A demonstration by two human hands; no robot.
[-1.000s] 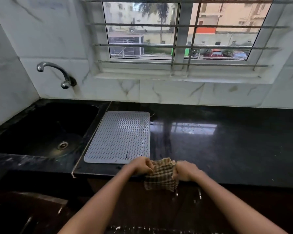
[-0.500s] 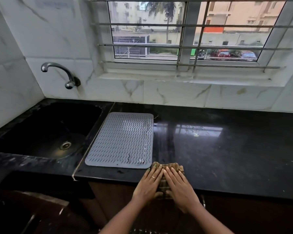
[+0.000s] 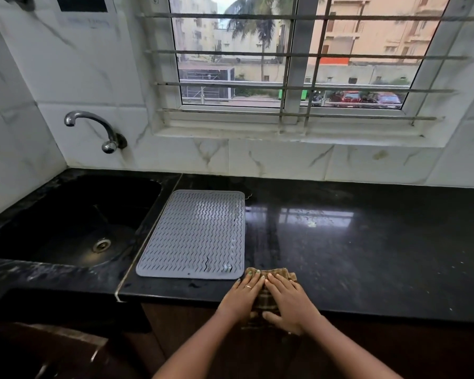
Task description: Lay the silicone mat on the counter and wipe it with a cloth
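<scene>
- One black sink at far left, with one chrome tap on the wall above it.
- One grey silicone mat lies flat on the black counter, just right of the sink.
- One checked cloth lies at the counter's front edge, beside the mat's near right corner.
- Two hands: left hand and right hand press flat on the cloth, fingers straight, gripping nothing.

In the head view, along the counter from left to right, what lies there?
sink → silicone mat → checked cloth under the left hand and right hand → bare black counter.
</scene>
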